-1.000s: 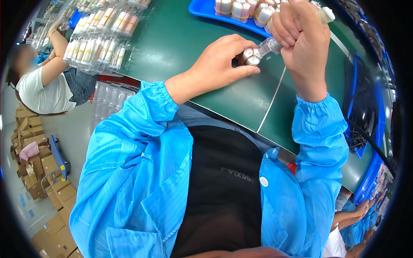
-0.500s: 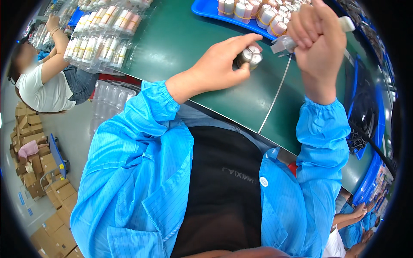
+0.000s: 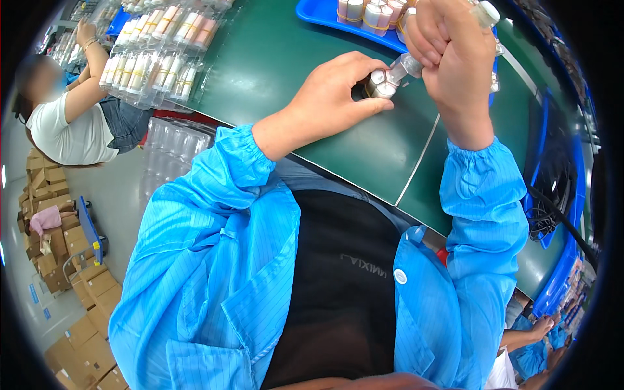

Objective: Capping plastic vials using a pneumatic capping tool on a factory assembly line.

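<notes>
My left hand [image 3: 325, 97] curls its thumb and fingers round a small bundle of tubes [image 3: 382, 86] over the green table, their white round ends turned upward. Closed in a fist, my right hand [image 3: 455, 71] grips a slim hand tool [image 3: 407, 66] with a clear end and a white knob-like end. The clear end touches or hovers just over the tube ends; I cannot tell which. What kind of tool it is, the fingers hide.
Beyond my hands lies a blue tray [image 3: 318, 18] with banded tube bundles [image 3: 377, 18]. Clear packs of tubes [image 3: 140, 68] pile up at the far left, where a co-worker [image 3: 71, 123] stands. Dark equipment with cables [image 3: 549, 188] sits at the right. Cartons [image 3: 91, 325] lie on the floor.
My right hand has come left and slightly lower, bringing the tool's clear end to the tube bundle. The left hand holds the bundle almost where it was.
</notes>
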Tool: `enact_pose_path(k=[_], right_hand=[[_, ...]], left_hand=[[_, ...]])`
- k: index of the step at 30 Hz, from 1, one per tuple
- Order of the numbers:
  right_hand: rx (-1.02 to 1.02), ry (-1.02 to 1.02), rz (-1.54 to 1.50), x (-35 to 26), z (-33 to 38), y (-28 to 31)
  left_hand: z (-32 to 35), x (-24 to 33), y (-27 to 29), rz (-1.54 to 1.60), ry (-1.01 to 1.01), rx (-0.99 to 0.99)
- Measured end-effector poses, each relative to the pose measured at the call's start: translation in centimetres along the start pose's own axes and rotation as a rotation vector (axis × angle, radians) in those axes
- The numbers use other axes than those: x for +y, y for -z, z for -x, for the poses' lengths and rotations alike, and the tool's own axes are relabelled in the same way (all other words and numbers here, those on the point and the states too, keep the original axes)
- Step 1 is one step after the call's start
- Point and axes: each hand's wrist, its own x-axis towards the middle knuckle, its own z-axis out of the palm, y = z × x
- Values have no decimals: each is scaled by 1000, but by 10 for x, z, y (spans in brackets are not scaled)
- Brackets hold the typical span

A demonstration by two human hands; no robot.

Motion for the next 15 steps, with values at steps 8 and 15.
enact_pose_path(k=[8, 15], right_hand=[[45, -65, 119, -1, 4, -5], [523, 218, 1397, -25, -20, -84]], left_hand=[[-1, 6, 0, 3, 19, -37], [-5, -12, 24, 1010, 417, -105]])
